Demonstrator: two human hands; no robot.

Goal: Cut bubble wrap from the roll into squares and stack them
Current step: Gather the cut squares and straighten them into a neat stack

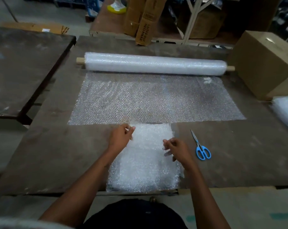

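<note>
2 bare hands worked over a stack of cut bubble wrap squares [145, 161] at the near edge of a worn brown table [57, 154], seen from the head camera. The left hand [121, 138] hovered at the stack's far left corner, its fingers curled with thumb and fingertips drawn close at the edge of the top sheet; whether they actually pinched the plastic could not be told. The right hand [177, 150] lay over the stack's right side, fingers loosely bent and spread, at or just above the wrap. The 2 hands were apart, with bare stack between them.

Beyond the stack, a single unrolled sheet of bubble wrap [156, 98] lay flat on the table, running back to the roll [154, 63], which rested across the far side on a wooden core [80, 60] that stuck out at both ends. The sheet's near edge met the stack's far edge.

1 pair of blue-handled scissors [201, 147] lay closed on the table just right of the stack, blades pointing away from the person. A brown cardboard box [263, 63] stood at the table's far right corner, and near it, at the right edge of the frame, lay more white bubble wrap [286, 109]. A second dark table [24, 66] stood to the left.
</note>
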